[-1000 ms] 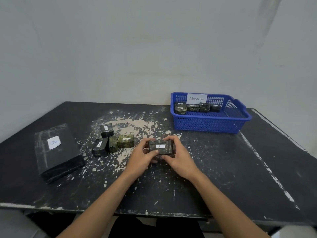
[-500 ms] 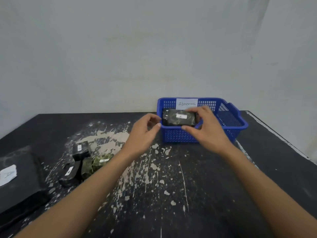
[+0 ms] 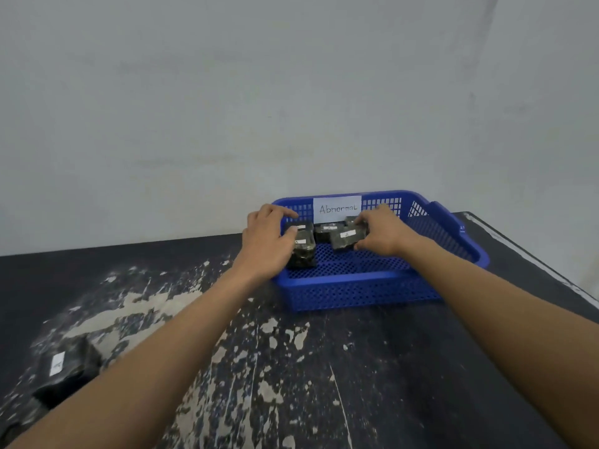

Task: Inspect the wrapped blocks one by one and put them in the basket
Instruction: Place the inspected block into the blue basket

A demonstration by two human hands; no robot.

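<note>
Bare inspection or sorting station, workshop-like. Black worktable (image 3: pixel 324 384) with badly chipped paint stands against a plain grey-white wall (image 3: pixel 227 108). Blue plastic basket (image 3: pixel 356 290) has a handwritten paper label (image 3: pixel 337 209) reading "Abnormal". Each wrapped block (image 3: pixel 304 254) carries a small white sticker.

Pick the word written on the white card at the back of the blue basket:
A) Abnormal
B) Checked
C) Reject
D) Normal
A: the white card fixed to the far wall of the blue basket reads "Abnormal" in handwriting.
</note>
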